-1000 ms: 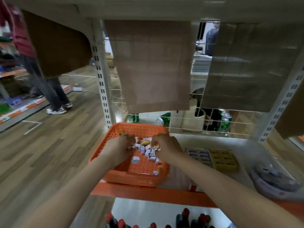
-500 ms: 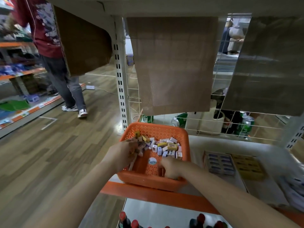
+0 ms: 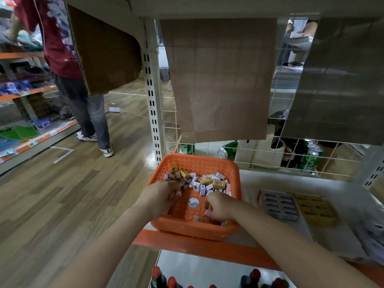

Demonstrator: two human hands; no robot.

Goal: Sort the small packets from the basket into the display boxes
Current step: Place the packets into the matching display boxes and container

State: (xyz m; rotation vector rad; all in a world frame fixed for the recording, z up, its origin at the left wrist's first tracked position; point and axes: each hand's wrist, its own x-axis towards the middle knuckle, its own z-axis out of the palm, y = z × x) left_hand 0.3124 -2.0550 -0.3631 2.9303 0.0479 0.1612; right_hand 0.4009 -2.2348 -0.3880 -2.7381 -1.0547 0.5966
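Note:
An orange perforated basket stands on the white shelf at its left end. Several small packets, white, pink and yellow, lie heaped along its far side. My left hand is inside the basket at the left, its fingers curled round a bunch of small packets. At the basket's near right corner my right hand pinches a small pink packet. To the right lie two display boxes: a blue one and a yellow one, both with rows of packets.
The shelf's orange front edge runs below the basket. Dark bottles with red caps stand on the shelf below. Behind a wire grid are green cans. Brown cardboard sheets hang above. A person in a red top stands at left.
My right hand drew back from the far heap to the basket's near right corner. My left hand stayed at the left side, gathering packets. The view shifted left and down.

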